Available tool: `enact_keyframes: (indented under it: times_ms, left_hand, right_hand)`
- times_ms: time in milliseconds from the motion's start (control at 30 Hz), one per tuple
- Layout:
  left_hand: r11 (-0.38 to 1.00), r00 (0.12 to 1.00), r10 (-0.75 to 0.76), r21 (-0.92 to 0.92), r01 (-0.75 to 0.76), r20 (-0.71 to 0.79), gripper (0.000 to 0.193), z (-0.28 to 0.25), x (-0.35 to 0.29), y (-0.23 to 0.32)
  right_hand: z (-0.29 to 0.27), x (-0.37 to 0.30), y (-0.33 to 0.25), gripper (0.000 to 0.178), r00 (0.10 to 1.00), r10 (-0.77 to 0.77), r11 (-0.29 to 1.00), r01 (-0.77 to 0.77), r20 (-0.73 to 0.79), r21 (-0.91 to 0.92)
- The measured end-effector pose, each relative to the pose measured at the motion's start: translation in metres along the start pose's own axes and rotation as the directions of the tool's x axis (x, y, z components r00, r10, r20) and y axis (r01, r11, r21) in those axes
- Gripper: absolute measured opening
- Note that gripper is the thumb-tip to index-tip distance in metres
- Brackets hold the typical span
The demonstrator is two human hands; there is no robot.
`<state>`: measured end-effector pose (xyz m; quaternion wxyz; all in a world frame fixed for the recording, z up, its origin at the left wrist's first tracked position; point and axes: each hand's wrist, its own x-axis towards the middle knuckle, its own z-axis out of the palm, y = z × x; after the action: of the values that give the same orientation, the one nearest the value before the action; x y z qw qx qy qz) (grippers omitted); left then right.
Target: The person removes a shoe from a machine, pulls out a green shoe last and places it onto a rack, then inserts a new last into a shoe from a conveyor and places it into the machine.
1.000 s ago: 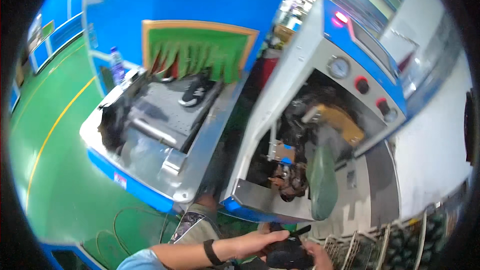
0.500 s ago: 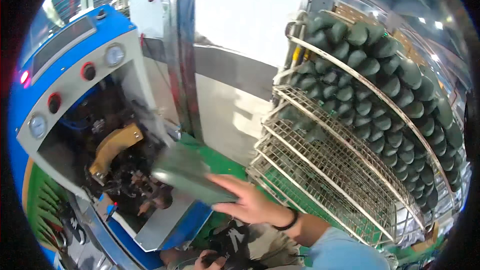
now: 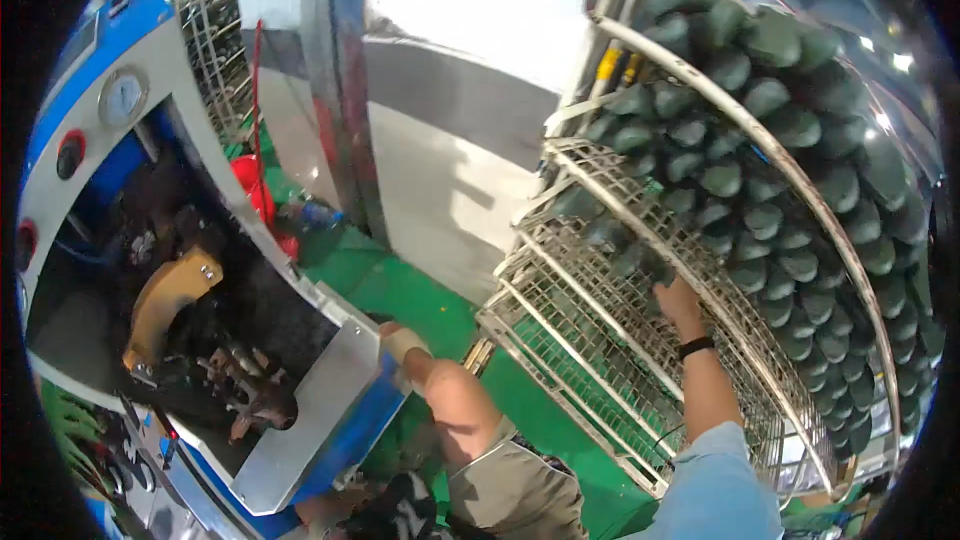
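My right hand (image 3: 680, 302) reaches into the wire rack (image 3: 640, 210), its forearm in a light blue sleeve with a black wristband. The fingers are curled against a dark green, rounded shoe-shaped piece (image 3: 652, 264) at the front of the lower shelf. Other green pieces (image 3: 605, 232) sit beside it, and their hidden ends cannot be made out. I cannot see my left hand; a small patch of skin (image 3: 325, 508) at the lower edge is too unclear to name.
Rows of dark green pieces (image 3: 765, 220) fill the rack's upper part. At left stands a blue-and-grey machine (image 3: 330, 395) with gauges, knobs and a curved yellow part (image 3: 170, 300) in its opening. A bare leg (image 3: 462, 415) in olive shorts (image 3: 515, 490) is between machine and rack, over green floor (image 3: 530, 380).
My right hand has swung from beside the machine rightward to the rack, carrying a dark green piece. The view has turned, bringing the machine lower left. The hand at the lower edge has gone out of sight.
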<state>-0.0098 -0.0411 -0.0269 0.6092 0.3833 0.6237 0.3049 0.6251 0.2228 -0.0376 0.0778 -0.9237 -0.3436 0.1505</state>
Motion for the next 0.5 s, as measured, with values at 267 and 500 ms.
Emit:
enact_keyframes:
  times_ms: [267, 500]
  left_hand:
    - [0.924, 0.304, 0.211, 0.089, -0.371, -0.929, 0.066, -0.158, -0.211, -0.106]
    - [0.776, 0.479, 0.144, 0.4, 0.488, -0.866, 0.029, -0.296, -0.222, -0.085]
  right_hand:
    - [0.033, -0.005, 0.008, 0.066, 0.949, -0.302, 0.882, 0.241, 0.091, 0.405]
    - [0.09, -0.167, -0.088, 0.049, 0.688, -0.447, 0.895, 0.343, 0.573, 0.286]
